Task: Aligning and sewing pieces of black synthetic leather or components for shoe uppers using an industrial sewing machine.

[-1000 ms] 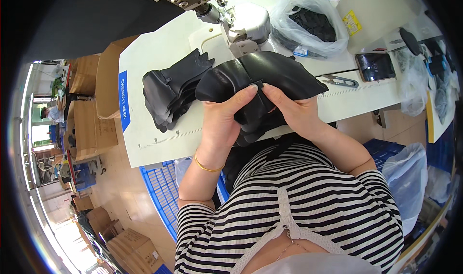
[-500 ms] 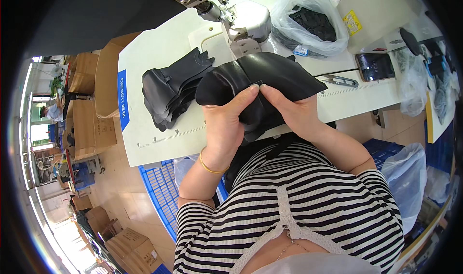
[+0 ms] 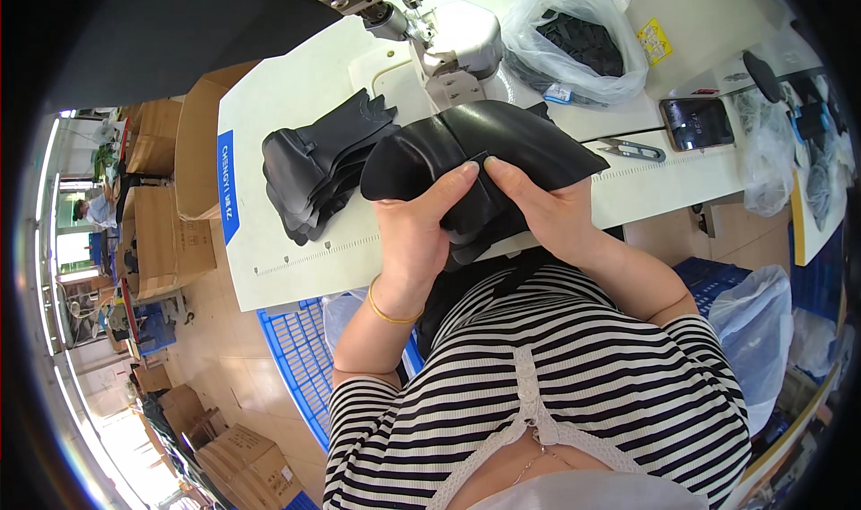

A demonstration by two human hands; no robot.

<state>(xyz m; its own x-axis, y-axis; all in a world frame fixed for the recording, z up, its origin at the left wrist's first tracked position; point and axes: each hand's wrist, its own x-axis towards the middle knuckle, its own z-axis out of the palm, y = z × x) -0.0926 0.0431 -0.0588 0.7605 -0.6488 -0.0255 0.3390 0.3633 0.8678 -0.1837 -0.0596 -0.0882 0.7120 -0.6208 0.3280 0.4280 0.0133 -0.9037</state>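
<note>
Between my hands is a shiny black leather piece [image 3: 502,138] with a seam running across it, held up just above the table's front edge. My left hand [image 3: 420,218] grips its left part, thumb pressed on top beside the seam. My right hand [image 3: 552,209] holds the other side, its thumb close to the left one at a small folded tab. The other fingers of both hands are hidden beneath the leather. On the table to the left lies a stack of similar black leather pieces [image 3: 305,174]. Behind the held piece stands a sewing machine [image 3: 457,48].
A clear plastic bag [image 3: 529,39] of small black pieces sits at the back right. Thread snips [image 3: 632,149] and a phone [image 3: 697,124] lie on the white table [image 3: 269,277]. Below its left end is a blue plastic basket [image 3: 300,353]; cardboard boxes [image 3: 170,241] stand further left.
The leather piece has shifted very slightly to the left and its left edge tilts a little lower. Both hands keep their grip, thumbs slightly further apart.
</note>
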